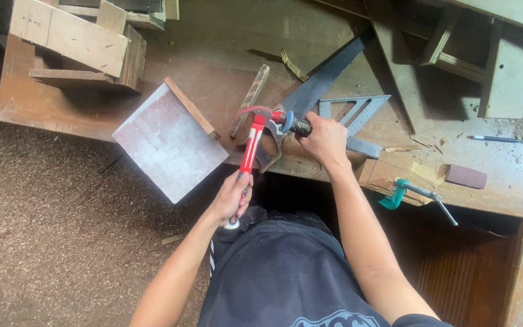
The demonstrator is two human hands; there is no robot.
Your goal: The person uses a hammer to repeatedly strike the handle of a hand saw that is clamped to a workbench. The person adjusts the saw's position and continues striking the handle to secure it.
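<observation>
Near the middle of the frame, the left hand is wrapping fully around the lower end of a claw hammer, whose red shaft is rising to a red-painted curved head hanging just above the bench edge. Just to the right, the right hand is closing tight around the dark grip of a handsaw; its black toothed blade is slanting away toward the upper right, and the hammer head is sitting against the saw's handle, though whether they are actually touching is hard to judge. A grey metal speed square is lying beside the blade, partly under the right hand. Left of the hammer, a pale square board is jutting over the bench edge above the sawdust-covered floor, with a thin wood strip lying between board and saw. Toward the lower right, a teal-handled clamp is hanging at the bench's front edge, near a reddish block and a blue pen. Stacked timber offcuts are crowding the upper left, leaving open room mainly over the floor at lower left.
</observation>
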